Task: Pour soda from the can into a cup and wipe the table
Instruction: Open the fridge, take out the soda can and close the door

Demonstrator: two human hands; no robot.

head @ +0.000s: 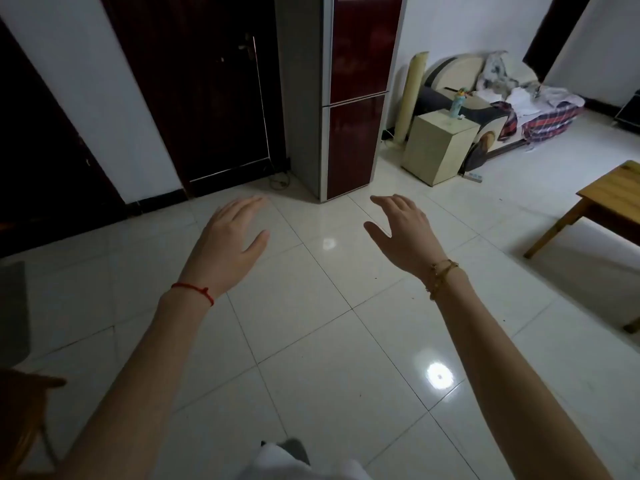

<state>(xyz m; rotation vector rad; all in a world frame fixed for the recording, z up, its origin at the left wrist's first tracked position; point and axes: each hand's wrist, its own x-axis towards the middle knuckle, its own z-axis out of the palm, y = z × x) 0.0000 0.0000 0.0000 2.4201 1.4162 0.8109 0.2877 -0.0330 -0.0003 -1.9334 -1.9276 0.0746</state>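
Reaching forward over the tiled floor (311,323), the left hand (227,244) and right hand (403,233) are spread, palms down, holding nothing. No can or cup shows; the wooden table (609,199) stands at the right edge, well apart from both hands.

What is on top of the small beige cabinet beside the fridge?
On the small beige cabinet stands one pale blue-green bottle with a colourful cap, plus a tiny white item too small to identify. The cabinet's inside is closed off. Neither a soda can nor a cup is visible there.
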